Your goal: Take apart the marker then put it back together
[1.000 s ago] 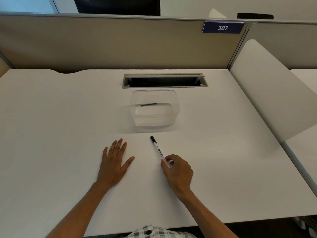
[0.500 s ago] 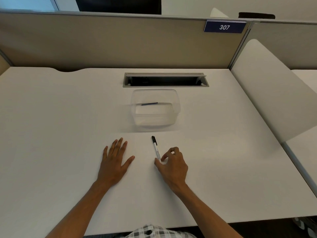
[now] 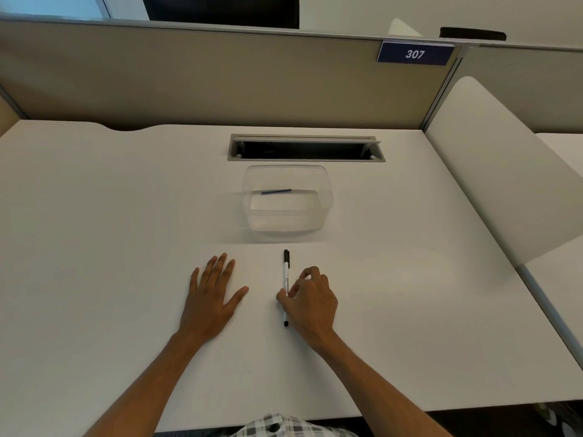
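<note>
Marker point(image 3: 286, 279) below the tub point(image 3: 287, 200): our right hand point(image 3: 310, 299) pinches its barrel, left hand point(image 3: 211, 294) flat; next, uncap.

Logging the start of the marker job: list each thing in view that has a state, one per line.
marker: capped, whole, lying flat on the desk
right hand: fingers pinching the marker's barrel
left hand: flat on the desk, fingers straight, holding nothing
clear container: lidless, upright, a thin blue stick inside
cable hatch: open
</note>
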